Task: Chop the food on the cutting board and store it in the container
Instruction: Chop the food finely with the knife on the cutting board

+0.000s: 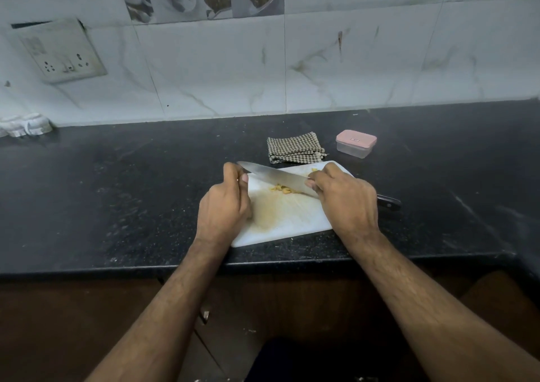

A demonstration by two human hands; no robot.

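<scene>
Head view, all placed relative to the cutting board: white board lies on the dark counter near its front edge, close to the body so both arms reach it; the food, small yellowish pieces, sits on the board's far half, directly under the knife; a few more bits lie at the board's far right corner; right hand is wrapped round the knife where blade meets handle, dark handle end poking out off the board's right edge, likely for control; left hand at the board's left edge, fingers curled, fingertips up by the blade tip, probably steadying it for rocking cuts; actual contact with the tip not clear; container, pink lid on, stands behind the board to the right, apart from it; checked cloth just behind the board; chopping looks underway, storing not yet begun.
</scene>
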